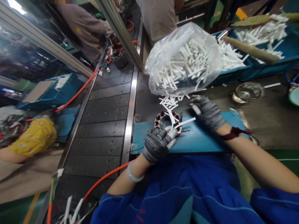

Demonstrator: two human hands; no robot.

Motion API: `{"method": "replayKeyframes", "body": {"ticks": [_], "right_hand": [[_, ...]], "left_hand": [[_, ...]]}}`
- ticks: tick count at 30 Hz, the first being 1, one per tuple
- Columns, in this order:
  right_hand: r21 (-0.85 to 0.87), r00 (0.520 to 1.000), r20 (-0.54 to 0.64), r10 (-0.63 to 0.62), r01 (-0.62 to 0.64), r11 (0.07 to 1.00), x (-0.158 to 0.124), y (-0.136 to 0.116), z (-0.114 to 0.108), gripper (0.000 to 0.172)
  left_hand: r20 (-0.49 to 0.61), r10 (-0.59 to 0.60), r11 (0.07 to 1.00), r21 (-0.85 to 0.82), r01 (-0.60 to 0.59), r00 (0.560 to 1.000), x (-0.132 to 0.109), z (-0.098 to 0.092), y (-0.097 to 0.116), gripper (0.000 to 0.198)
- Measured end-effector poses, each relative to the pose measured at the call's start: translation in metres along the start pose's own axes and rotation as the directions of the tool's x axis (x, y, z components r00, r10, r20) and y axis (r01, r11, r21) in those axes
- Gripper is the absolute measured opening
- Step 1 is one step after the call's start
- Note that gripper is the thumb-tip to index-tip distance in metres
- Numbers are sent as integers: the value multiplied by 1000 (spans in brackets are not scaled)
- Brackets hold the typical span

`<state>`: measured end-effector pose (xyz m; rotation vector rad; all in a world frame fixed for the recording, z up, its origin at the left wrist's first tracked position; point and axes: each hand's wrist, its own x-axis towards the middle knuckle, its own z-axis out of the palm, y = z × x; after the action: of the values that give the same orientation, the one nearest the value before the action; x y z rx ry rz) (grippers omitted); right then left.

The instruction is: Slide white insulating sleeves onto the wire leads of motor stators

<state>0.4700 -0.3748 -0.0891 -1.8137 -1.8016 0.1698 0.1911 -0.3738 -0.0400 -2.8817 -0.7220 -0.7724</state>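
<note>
Over blue mat, near edge of desk: left hand, grey knit glove, fingers curled and closed against near side of wound ring. Right hand, same glove, off the ring and up to its right, fingers half bent, motion-blurred; can't tell whether holding anything.

Ring flat on left part of mat, orange and pale green windings along the rim. One white tube leaning across the ring opening, a second one pointing out to the right from beside left fingertips. Dark and red leads off the right side of the ring.

Just beyond: loose pile of white tubes on desk, in front of clear plastic bag full of more. Right of bag, blue bins with white tubes, wooden handle lying across. Clear bowl in front of bins, right of right hand.

Left of desk, metal-edged slatted conveyor, orange cable beside the near arm. Across conveyor: co-worker's yellow sleeve, blue tray behind it.
</note>
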Motion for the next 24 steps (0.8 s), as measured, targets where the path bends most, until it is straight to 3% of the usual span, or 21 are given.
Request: {"method": "replayKeyframes", "body": {"ticks": [1,2,3,6,8,14,16,18,21,24], "right_hand": [[58,997,-61,37,-34,998,-13,-6,-8,41],[287,979,-160,123,-73,955,-25,-15,-17,37],[342,976,-176,126,-59,938,-37,-24,-27,34],[459,992,-81,93,-46,887,-59,-49,-49,17],[506,997,-14,72,-55,861,-63,-58,-52,13],[601,990,71,-125,57,797,-51,-52,-36,20],[620,973,153,-175,43,784,-46,-52,-34,25],[649,927,333,-172,-93,755,-41,-56,-36,27],[665,764,626,-157,-418,619,-32,-69,-39,48],[632,646,750,-144,-634,446,-31,-82,-38,62]], "left_hand": [[4,-3,1000,-7,3,1000,1,-1,1,24],[5,-7,1000,-13,7,1000,2,-3,1,24],[4,-13,1000,-17,14,1000,3,-4,2,25],[-10,-30,999,-29,30,999,4,-6,3,25],[-10,-35,998,-44,35,999,4,-6,3,24],[0,-24,997,-72,24,1000,4,-4,1,23],[-26,-37,996,-81,34,999,4,-4,1,23],[-33,-62,991,-124,58,998,4,-2,0,21],[-23,-92,977,-193,86,995,2,0,0,17],[-35,-103,971,-218,93,994,0,0,0,16]]}}
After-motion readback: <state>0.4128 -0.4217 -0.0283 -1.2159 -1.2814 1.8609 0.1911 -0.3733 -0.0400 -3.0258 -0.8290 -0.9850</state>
